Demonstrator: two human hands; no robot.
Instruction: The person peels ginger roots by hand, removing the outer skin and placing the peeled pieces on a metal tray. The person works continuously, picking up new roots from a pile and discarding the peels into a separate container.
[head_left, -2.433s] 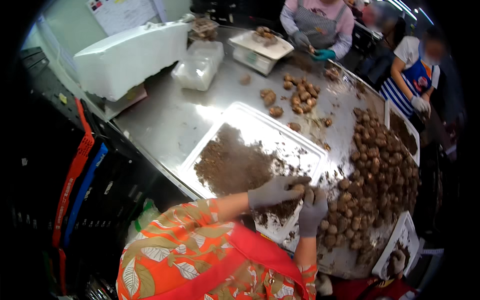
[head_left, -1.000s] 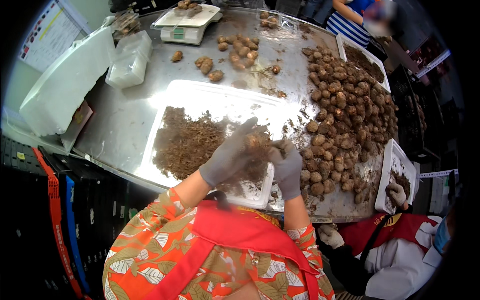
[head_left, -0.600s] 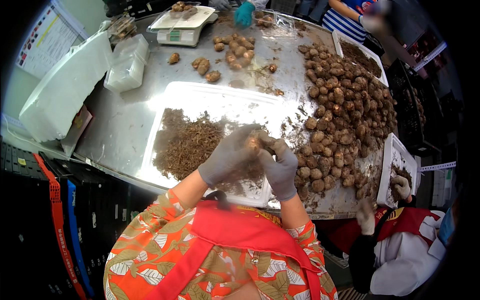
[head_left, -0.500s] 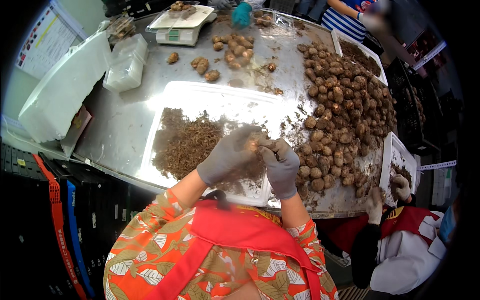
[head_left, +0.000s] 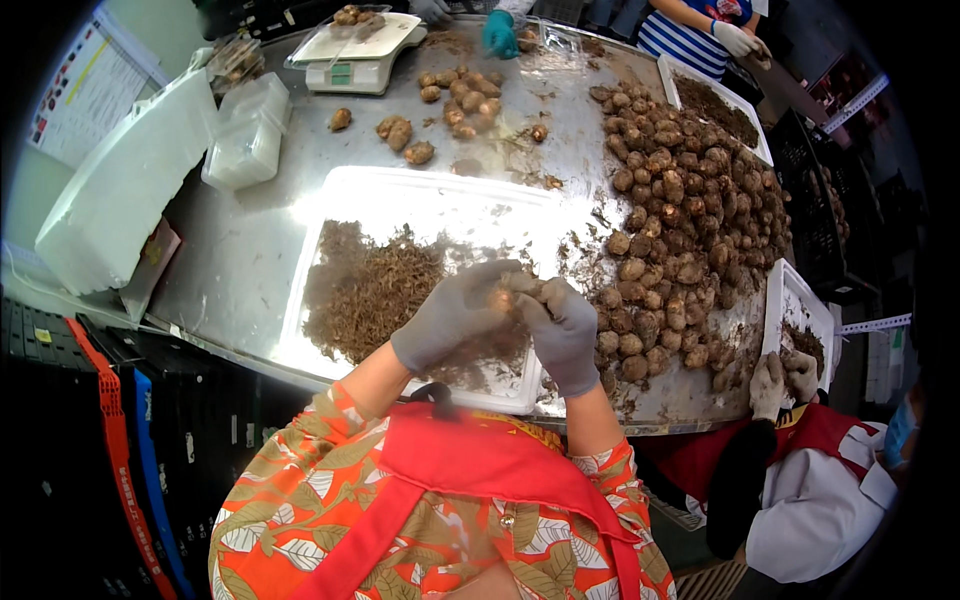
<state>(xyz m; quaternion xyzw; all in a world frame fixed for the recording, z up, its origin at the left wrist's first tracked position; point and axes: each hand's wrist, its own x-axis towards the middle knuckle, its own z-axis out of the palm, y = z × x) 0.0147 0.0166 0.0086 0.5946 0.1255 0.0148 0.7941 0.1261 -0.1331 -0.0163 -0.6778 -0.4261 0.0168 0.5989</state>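
Observation:
My left hand (head_left: 452, 318), in a grey glove, is closed around a small brown taro (head_left: 503, 299) with a pale pinkish patch. The gloved right hand (head_left: 563, 338) pinches at the taro's right end, its fingertips bent in against it. Both hands are over a white foam tray (head_left: 420, 182). A heap of brown root hairs and peelings (head_left: 370, 295) fills the tray's left part, with looser scraps under my hands. To the right of the tray lies a large pile of taros (head_left: 690, 215), brown and rough.
Beyond the tray are a few cleaner taros (head_left: 465, 98) and a white scale (head_left: 365, 60). Clear plastic boxes (head_left: 248, 135) stand at the left. Co-workers' gloved hands (head_left: 768, 385) work over another white tray (head_left: 790, 300) at the right; a teal glove (head_left: 500, 35) shows at the far side.
My hands stay almost in place, with the taro turned slightly between them. The co-worker's hands at the right have come closer together, and the far co-worker's teal glove has shifted right.

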